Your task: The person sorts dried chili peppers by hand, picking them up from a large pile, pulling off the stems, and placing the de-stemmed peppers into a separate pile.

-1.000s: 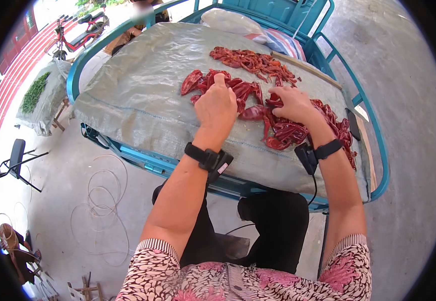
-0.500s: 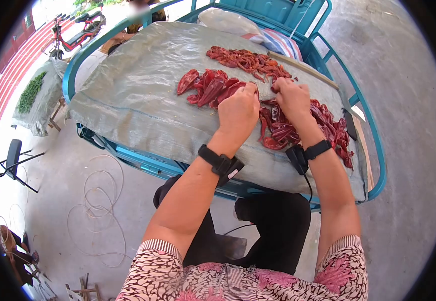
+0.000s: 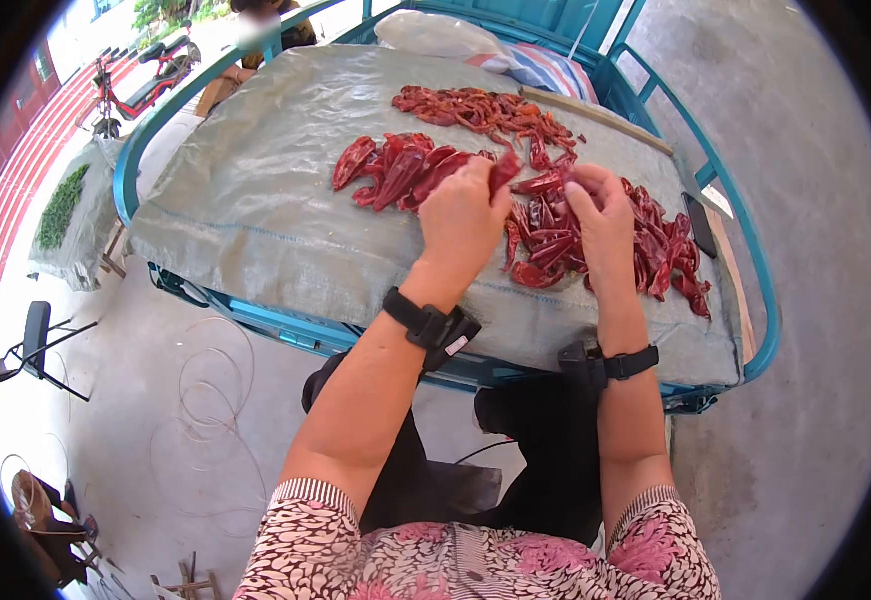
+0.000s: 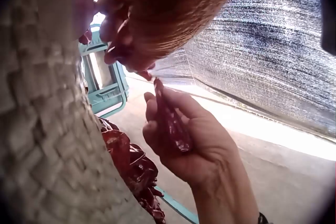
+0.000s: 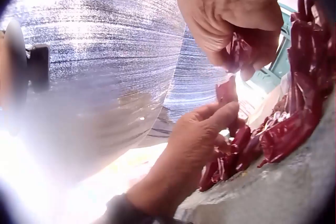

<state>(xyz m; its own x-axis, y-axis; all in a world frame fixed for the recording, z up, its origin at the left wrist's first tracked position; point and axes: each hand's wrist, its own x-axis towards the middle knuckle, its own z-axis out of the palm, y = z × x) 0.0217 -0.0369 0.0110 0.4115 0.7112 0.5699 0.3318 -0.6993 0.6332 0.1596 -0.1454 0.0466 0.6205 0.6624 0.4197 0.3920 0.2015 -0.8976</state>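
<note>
My left hand (image 3: 460,225) pinches a dried red chili (image 3: 503,171), which sticks up past its fingertips over the tarp. Close by on the right, my right hand (image 3: 607,222) is turned palm inward and grips another chili, seen as a dark, wrinkled pod (image 4: 170,124) in the left wrist view. The right wrist view shows the two held chilies nearly tip to tip. Just beyond the left hand is a heap of whole chilies (image 3: 395,168). A darker heap (image 3: 660,248) spreads around and behind the right hand.
A third strip of chilies (image 3: 470,108) lies farther back on the grey tarp (image 3: 255,180), which covers a teal cart bed. A black phone (image 3: 698,225) and a wooden strip (image 3: 600,118) lie along its right side. Teal rails (image 3: 740,260) edge the cart.
The left hand moved right from the left heap, then back slightly, with a chili now showing in its fingers. My right hand came up off the right heap and turned over, holding a chili.
</note>
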